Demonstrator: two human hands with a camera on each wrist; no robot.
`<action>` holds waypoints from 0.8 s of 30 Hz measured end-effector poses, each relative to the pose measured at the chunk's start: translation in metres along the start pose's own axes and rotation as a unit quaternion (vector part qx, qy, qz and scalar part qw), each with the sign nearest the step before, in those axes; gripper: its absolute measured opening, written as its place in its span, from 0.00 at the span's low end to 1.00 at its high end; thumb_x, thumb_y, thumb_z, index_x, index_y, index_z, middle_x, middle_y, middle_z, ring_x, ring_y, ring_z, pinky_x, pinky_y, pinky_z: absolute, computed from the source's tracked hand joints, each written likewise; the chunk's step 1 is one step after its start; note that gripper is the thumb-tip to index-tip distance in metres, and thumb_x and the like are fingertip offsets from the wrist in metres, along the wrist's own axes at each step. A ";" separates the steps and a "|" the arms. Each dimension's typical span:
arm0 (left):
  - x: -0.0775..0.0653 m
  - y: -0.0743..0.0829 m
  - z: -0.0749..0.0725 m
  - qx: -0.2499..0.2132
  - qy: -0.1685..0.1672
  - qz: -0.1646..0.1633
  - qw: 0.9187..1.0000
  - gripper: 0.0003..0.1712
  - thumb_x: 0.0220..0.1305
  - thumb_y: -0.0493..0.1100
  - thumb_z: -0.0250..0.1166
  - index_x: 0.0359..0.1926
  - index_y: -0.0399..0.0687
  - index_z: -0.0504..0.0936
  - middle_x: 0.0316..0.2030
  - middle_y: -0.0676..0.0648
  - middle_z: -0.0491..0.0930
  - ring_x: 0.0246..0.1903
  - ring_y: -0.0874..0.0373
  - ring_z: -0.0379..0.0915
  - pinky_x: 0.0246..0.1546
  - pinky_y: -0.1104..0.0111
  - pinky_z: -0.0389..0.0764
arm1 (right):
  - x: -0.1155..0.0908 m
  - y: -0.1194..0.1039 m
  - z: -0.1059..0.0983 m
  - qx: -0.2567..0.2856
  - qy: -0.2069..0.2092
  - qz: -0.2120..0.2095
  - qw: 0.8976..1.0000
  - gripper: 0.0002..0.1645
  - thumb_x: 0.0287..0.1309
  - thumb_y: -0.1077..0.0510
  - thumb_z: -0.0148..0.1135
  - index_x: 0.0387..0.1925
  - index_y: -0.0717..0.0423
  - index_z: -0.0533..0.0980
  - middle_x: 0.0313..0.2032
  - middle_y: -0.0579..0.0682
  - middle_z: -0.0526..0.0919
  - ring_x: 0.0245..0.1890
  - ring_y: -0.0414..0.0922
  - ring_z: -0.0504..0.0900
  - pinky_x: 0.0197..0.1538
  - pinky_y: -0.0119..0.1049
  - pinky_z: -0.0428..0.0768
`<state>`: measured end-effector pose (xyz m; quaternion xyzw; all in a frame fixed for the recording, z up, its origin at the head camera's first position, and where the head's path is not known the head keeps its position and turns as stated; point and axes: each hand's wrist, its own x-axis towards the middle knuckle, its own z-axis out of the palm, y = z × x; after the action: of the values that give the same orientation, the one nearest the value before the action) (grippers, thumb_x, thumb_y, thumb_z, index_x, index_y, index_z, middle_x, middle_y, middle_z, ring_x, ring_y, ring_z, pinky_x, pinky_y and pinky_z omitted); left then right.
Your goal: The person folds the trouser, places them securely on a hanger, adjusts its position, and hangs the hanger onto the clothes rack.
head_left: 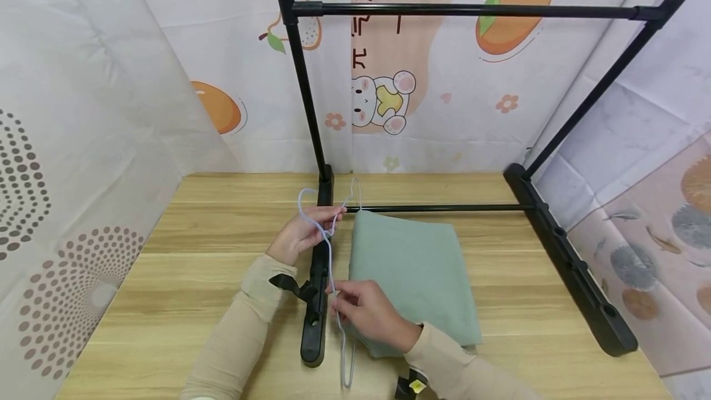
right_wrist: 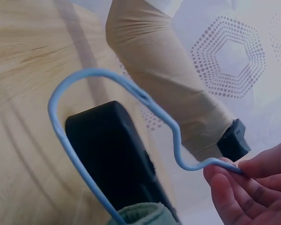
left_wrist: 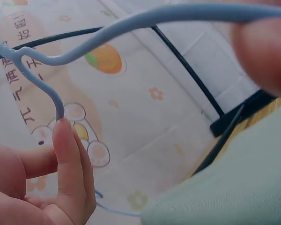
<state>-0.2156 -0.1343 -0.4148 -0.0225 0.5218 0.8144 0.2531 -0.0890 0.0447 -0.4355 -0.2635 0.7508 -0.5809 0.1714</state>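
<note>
A light blue wire hanger [head_left: 330, 258] is turned on its side, its hook [head_left: 300, 197] pointing left. Its long bar passes into the fold of a pale green cloth [head_left: 413, 283], which is draped over it and spreads right across the table. My left hand [head_left: 302, 234] pinches the hanger's far arm close to the neck; the left wrist view shows fingertips [left_wrist: 63, 129] on the wire. Lower down, my right hand [head_left: 372, 313] pinches the near arm between thumb and fingers. In the right wrist view the hanger's rounded end [right_wrist: 77, 77] loops into the cloth's fold.
A black garment rack stands around the work, with a top rail [head_left: 466, 11], a low crossbar [head_left: 444, 208], a left foot [head_left: 313, 332] under the left forearm and a right foot [head_left: 583, 292]. The wooden table [head_left: 183, 264] meets printed curtains at the back and sides.
</note>
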 end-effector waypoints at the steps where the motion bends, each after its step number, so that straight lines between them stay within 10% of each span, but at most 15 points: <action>1: 0.000 0.001 0.001 -0.014 -0.003 -0.002 1.000 0.18 0.74 0.33 0.49 0.31 0.45 0.83 0.23 0.54 0.81 0.22 0.69 0.75 0.22 0.81 0.75 | -0.001 -0.002 -0.001 -0.004 0.003 -0.007 1.000 0.13 0.64 0.70 0.54 0.48 0.71 0.78 0.27 0.68 0.83 0.21 0.35 0.79 0.27 0.27 0.80; 7: -0.003 0.013 0.014 -0.078 -0.005 -0.013 0.997 0.19 0.74 0.31 0.47 0.31 0.41 0.83 0.25 0.51 0.80 0.23 0.68 0.76 0.26 0.80 0.78 | -0.004 -0.021 -0.006 -0.021 0.029 -0.029 0.999 0.13 0.64 0.71 0.54 0.47 0.72 0.79 0.25 0.64 0.84 0.21 0.33 0.77 0.27 0.28 0.80; 18: -0.009 0.058 0.049 -0.164 -0.107 -0.003 0.981 0.16 0.76 0.31 0.38 0.38 0.35 0.74 0.27 0.47 0.78 0.25 0.62 0.76 0.29 0.79 0.80 | -0.007 -0.072 -0.034 -0.027 0.069 -0.120 0.990 0.09 0.62 0.71 0.56 0.42 0.69 0.79 0.21 0.60 0.82 0.20 0.33 0.75 0.23 0.31 0.79; 24: -0.017 0.083 0.074 -0.187 -0.092 0.017 0.978 0.18 0.76 0.33 0.40 0.34 0.36 0.74 0.26 0.45 0.77 0.26 0.60 0.77 0.30 0.77 0.80 | -0.009 -0.108 -0.058 -0.021 0.061 -0.115 0.991 0.11 0.63 0.72 0.55 0.45 0.73 0.77 0.22 0.63 0.80 0.20 0.32 0.75 0.24 0.32 0.80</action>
<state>-0.2196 -0.1043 -0.3065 0.0143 0.3354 0.9002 0.2774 -0.0928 0.0755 -0.3167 -0.3155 0.7364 -0.5963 0.0517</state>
